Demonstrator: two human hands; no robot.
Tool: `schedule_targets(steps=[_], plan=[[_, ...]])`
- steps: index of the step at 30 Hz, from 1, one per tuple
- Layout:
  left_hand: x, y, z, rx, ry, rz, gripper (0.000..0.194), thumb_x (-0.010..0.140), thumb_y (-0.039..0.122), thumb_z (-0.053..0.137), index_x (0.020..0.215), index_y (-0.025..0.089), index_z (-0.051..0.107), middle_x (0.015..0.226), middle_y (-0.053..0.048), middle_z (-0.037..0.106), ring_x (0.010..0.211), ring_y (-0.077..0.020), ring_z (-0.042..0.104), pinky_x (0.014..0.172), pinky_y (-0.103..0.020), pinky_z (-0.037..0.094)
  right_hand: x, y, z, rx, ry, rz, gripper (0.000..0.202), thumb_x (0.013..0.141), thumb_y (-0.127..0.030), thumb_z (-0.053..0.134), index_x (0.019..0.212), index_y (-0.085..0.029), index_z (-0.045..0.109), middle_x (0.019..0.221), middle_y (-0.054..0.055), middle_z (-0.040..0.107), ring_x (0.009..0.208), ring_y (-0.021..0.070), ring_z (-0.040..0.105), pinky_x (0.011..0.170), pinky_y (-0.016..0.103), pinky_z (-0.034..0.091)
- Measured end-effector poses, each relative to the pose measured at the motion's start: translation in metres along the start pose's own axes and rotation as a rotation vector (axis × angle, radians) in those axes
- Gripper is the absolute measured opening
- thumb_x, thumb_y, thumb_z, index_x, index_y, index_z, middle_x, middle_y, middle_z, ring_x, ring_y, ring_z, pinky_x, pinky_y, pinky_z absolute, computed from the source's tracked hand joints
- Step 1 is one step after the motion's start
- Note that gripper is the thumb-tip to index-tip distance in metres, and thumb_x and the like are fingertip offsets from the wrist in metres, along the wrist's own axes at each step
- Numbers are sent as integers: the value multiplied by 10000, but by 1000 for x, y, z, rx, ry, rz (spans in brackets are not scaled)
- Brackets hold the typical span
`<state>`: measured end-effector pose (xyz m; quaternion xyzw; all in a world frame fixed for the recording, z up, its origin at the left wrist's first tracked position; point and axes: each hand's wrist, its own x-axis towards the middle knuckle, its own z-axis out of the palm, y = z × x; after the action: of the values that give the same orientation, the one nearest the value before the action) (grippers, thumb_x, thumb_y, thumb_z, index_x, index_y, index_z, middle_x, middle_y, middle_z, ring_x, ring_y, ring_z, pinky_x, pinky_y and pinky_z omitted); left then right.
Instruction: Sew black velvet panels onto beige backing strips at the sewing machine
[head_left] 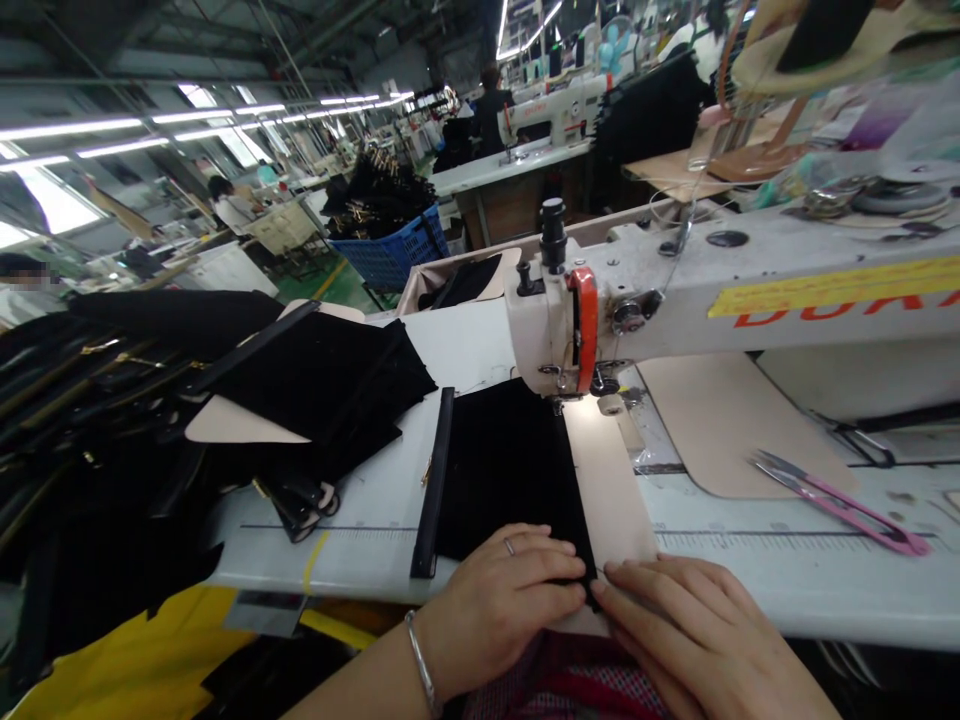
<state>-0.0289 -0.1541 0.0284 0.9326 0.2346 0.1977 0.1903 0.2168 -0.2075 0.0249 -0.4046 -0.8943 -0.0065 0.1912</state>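
My left hand point(502, 600) lies flat on a black fabric panel point(506, 475), fingers stretched toward its right edge. A dark strip with a small gold zipper pull point(427, 470) runs along the panel's left side. Beneath the right edge is a beige backing piece point(611, 490), and my right hand point(675, 610) rests flat on its near end, fingertips at the seam. The two hands almost meet. Both layers reach under the needle area of a white sewing machine point(551, 330), whose lamp lights the beige piece. The needle itself is too small to make out.
Pink-handled thread snips point(840, 505) lie on another beige piece point(735, 430) at the right. Stacked black pieces point(315, 375) with zippers cover the table's left side. Behind stand a blue crate point(390, 250) full of black pieces and other sewing stations, with people seated farther off.
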Motion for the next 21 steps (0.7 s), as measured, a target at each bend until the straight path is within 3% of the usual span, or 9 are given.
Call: schedule_targets(steps=[8,21], plan=[[7,-12,-5,0,-20,11,197,948,136,492,1076,194,630,1213,-8,656,1197,-129,544,1126,-324,343,8,7,5,-20,61,-7,379,863,-263,562,1238,-212,586,1150,15,658,985,173,580,837,312,470],[28,-43,-10,59,-36,35,218,949,137,480,1091,193,635,1240,-11,645,1214,-142,535,1139,-347,332,20,28,21,81,-37,121,425,922,-229,503,1343,-280,491,1233,33,582,1078,204,504,924,389,405]])
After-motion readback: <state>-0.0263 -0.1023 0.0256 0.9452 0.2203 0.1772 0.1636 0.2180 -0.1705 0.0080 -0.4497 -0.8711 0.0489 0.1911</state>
